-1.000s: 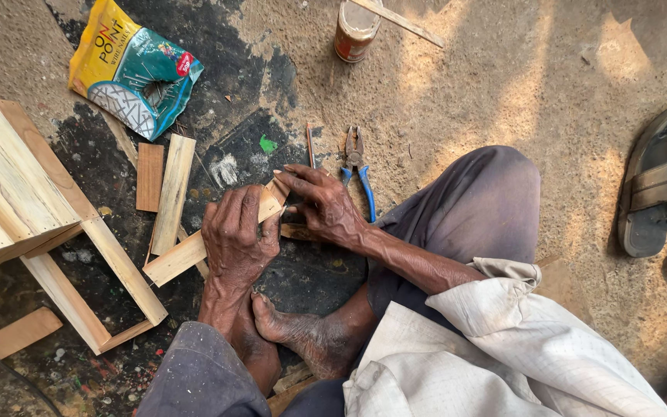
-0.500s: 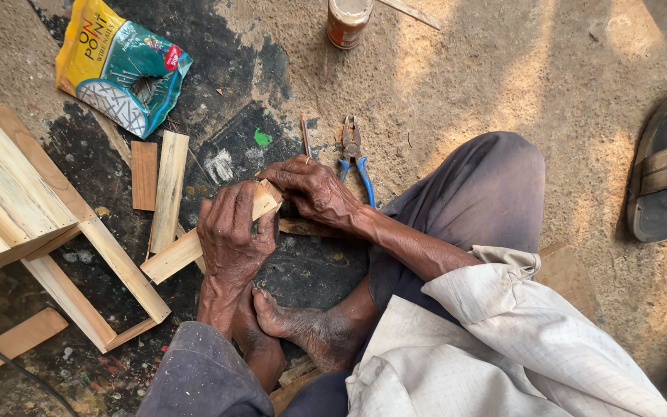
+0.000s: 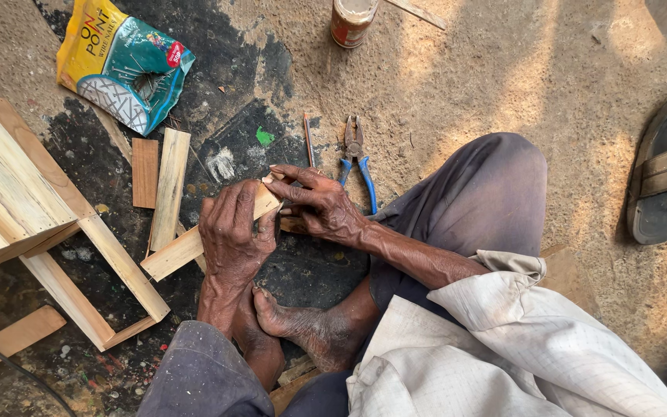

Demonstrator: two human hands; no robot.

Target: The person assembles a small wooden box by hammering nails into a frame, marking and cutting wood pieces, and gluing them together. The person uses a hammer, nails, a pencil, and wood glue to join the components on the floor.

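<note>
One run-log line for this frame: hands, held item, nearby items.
left hand: grips pale wooden slat | right hand: pinches slat end | nearby: blue-handled pliers, pale wooden frame

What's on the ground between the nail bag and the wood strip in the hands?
In the head view, two short loose slats lie side by side between the bag and the strip that both hands hold; the darker one is on the left.

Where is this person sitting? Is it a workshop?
Probably an outdoor, ground-level woodworking spot. Both hands, left hand and right hand, grip a wooden slat; blue-handled pliers, a wooden frame and a bag of nails lie on bare ground.
</note>
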